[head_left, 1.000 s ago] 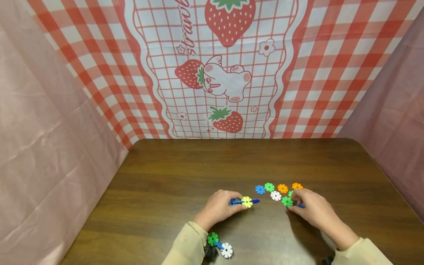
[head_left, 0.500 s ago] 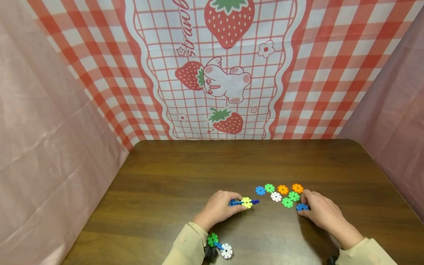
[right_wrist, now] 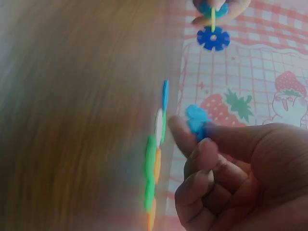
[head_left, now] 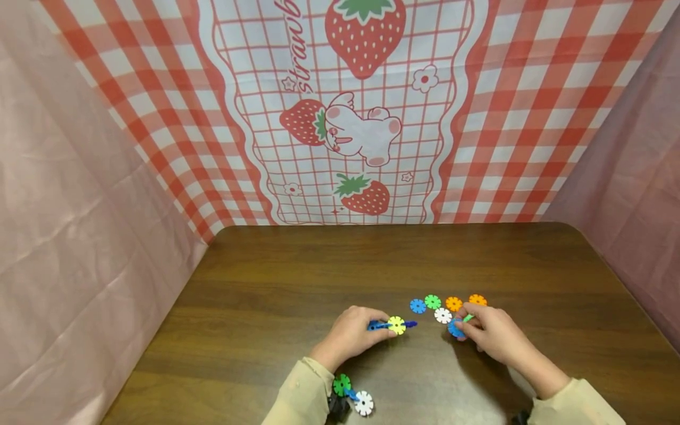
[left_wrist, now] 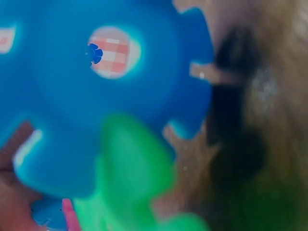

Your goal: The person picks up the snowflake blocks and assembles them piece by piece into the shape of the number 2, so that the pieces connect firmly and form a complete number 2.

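Observation:
My left hand (head_left: 353,333) grips linked notched plastic discs: a yellow disc (head_left: 396,325) shows at its fingertips, with a dark blue disc (right_wrist: 213,38) slotted beyond it and a lighter blue one by the fingers. Close up in the left wrist view, a large blue disc (left_wrist: 72,91) meets a green piece (left_wrist: 130,168), a bit of pink behind. Below the left wrist, a green disc (head_left: 342,385) joins a white disc (head_left: 363,403) through a blue piece. Thumb and fingers of my right hand (head_left: 496,332) pinch a single blue disc (right_wrist: 196,120), raised above the table.
Loose discs lie flat between the hands: a blue one (head_left: 417,306), a green one (head_left: 432,301), a white one (head_left: 443,315) and two orange ones (head_left: 454,304). Green discs (right_wrist: 150,156) are partly hidden by the right hand. A checked strawberry cloth (head_left: 361,118) hangs behind the wooden table (head_left: 319,260).
My right hand shifted right to the blue disc at the row's end, picked it up and came back left with it over the green discs. The left hand stays put.

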`<state>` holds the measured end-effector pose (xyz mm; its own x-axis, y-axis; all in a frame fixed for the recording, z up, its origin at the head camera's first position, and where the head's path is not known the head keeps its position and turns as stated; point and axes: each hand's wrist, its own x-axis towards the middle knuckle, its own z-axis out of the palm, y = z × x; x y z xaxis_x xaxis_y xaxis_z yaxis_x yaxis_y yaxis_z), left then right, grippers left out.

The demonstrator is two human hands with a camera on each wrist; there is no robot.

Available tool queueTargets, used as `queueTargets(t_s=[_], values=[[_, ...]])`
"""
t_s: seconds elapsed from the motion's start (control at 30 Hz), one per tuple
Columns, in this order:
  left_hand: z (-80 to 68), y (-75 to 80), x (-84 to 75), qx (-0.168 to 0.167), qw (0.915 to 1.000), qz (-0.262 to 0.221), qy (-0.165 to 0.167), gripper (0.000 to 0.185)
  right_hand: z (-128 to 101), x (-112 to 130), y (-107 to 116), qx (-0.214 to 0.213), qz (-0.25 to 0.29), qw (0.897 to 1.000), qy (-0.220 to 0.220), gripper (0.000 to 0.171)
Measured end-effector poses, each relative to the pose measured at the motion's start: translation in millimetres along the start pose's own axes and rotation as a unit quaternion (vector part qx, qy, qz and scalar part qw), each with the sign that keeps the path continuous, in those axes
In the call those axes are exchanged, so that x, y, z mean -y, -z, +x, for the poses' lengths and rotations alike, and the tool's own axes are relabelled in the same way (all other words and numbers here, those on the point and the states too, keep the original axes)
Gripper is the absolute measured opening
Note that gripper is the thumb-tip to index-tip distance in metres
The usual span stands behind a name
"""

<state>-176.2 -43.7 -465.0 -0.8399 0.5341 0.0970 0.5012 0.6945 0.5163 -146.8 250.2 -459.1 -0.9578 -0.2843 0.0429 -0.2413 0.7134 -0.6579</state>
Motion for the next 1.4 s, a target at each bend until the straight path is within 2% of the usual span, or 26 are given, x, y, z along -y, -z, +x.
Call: queueTargets(t_s=[0.2, 0.4, 0.73, 1.2, 1.4], values=[[0.1, 0.8, -0.7, -0.004, 1.0000, -0.003, -0.001, 0.027, 9, 11, -11, 0.026, 0.113, 0.993, 0.002, 0.016], [-0.2, 0.2, -1.2, -0.007, 0.9999, -0.013, -0.002, 0.024, 15, 18, -22, 0.029, 0.167, 0.986, -0.001, 0.018], [0.4, -1.5, -1.0, -0.020, 0.9994, -0.026, -0.013, 0.023, 21, 22, -30, 0.046, 0.190, 0.981, -0.001, 0.017], [2.0, 2.5, -0.6, -0.014, 0.9988, -0.031, -0.034, 0.020, 25, 25, -36, 0.059, 0.223, 0.973, -0.005, 0.013], [2.2, 3.5, 1.7, -0.008, 0.9992, -0.025, -0.029, 0.020, 24, 28, -40, 0.053, 0.254, 0.966, -0.002, 0.015]])
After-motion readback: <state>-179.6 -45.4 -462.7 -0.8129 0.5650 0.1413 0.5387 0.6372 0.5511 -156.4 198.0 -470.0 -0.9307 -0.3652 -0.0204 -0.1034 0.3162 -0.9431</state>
